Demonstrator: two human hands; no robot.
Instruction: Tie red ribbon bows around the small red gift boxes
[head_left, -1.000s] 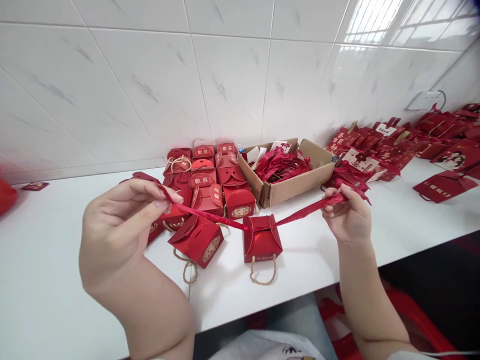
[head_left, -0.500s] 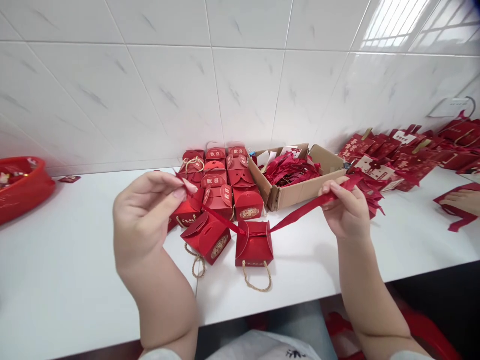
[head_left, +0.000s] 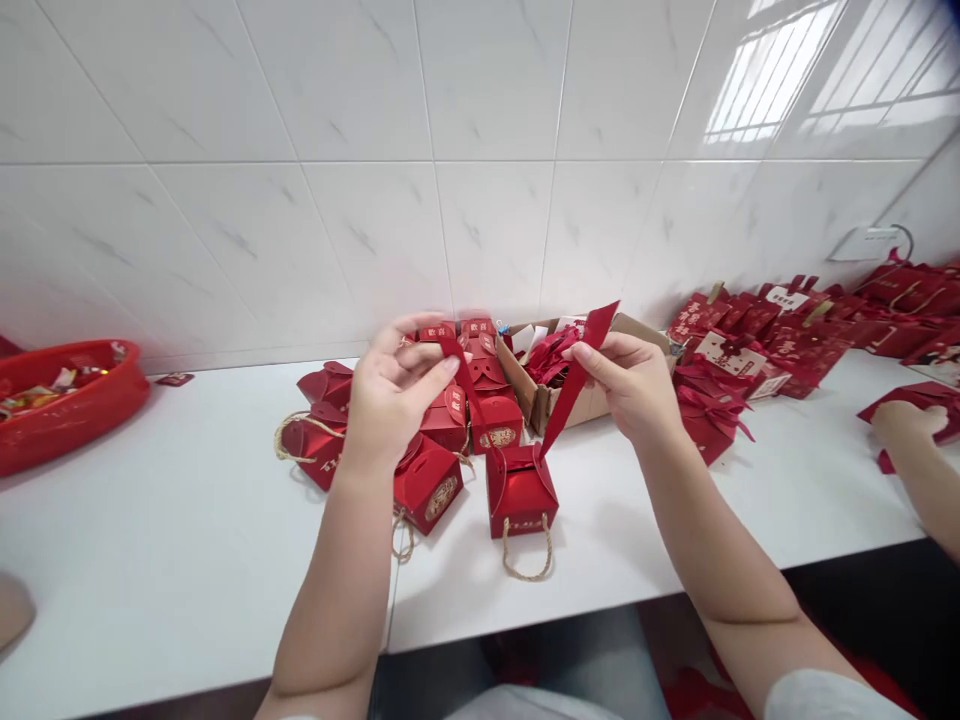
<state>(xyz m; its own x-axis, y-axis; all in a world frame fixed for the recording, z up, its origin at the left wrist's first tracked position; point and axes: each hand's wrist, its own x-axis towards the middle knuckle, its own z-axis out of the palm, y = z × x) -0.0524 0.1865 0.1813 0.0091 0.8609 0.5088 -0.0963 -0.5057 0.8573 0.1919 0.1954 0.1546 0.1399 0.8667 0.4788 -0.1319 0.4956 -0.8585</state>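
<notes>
A small red gift box (head_left: pixel 523 495) with a twine handle stands on the white table before me. A red ribbon (head_left: pixel 568 400) runs through its top, and both ends rise from it. My left hand (head_left: pixel 401 385) pinches one end above the box's left side. My right hand (head_left: pixel 626 375) pinches the other end between thumb and fingers, with the tip sticking up past them. Beside my left forearm, another red box (head_left: pixel 429 485) lies tilted. More red boxes (head_left: pixel 496 420) are stacked behind, partly hidden by my left hand.
Behind my right hand is a cardboard box (head_left: pixel 645 335) of loose red ribbons (head_left: pixel 546 358). Finished-looking red boxes (head_left: pixel 806 340) with bows and tags line the right side. A red basin (head_left: pixel 75 410) of sweets stands at left. Another person's hand (head_left: pixel 911 425) touches a red box at far right.
My hands have come closer together, lifting the ribbon ends from a wide spread to a steep V above the box. The view has shifted slightly.
</notes>
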